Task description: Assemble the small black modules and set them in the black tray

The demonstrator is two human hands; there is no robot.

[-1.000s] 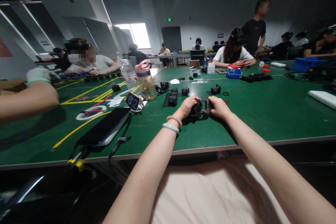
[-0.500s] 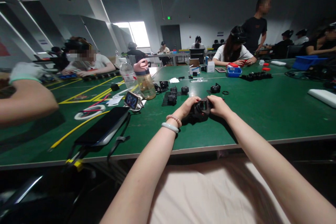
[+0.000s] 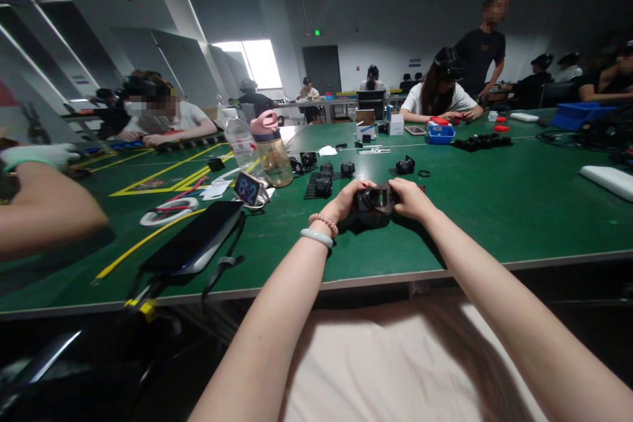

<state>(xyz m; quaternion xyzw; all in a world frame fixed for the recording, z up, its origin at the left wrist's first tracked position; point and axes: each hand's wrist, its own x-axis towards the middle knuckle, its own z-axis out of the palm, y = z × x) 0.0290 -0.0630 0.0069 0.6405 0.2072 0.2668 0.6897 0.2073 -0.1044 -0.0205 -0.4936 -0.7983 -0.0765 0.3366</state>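
Both bare hands at the middle of the green surface [image 3: 475, 224], arms stretched forward. Between them, a black part [image 3: 368, 199]: rounded at its left end, an open frame [image 3: 384, 198] at its right. One piece or two, cannot tell. Held low, a little in from the near edge; contact with the surface underneath not clear.

Left hand [image 3: 349, 199]: fingers closed round the rounded end, thumb side uppermost. Beaded bracelet [image 3: 324, 223] and pale bangle [image 3: 316, 237] at that wrist. Right hand [image 3: 410, 198]: fingers bent, gripping the frame's right side; its fingertips mostly hidden.

Beyond the left hand, a cluster of black pieces [image 3: 321, 180], with a single piece [image 3: 347, 169] just right of it. Past the right hand, another black piece [image 3: 405, 165], a small dark ring [image 3: 424, 173] beside it.

Left of the cluster: pink-lidded bottle [image 3: 274, 155], upright, clear bottle [image 3: 241, 138] close behind. In front of these, a small tilted display [image 3: 248, 189]. Nearer the edge, a dark phone [image 3: 198, 234] lying flat, yellow cord [image 3: 148, 244] alongside, white coil [image 3: 168, 212] farther back.

Far side: blue box [image 3: 440, 136] with red items on top, a seated co-worker [image 3: 438, 95] behind it. At far left, another person's forearm [image 3: 54, 211] reaches in over the surface.
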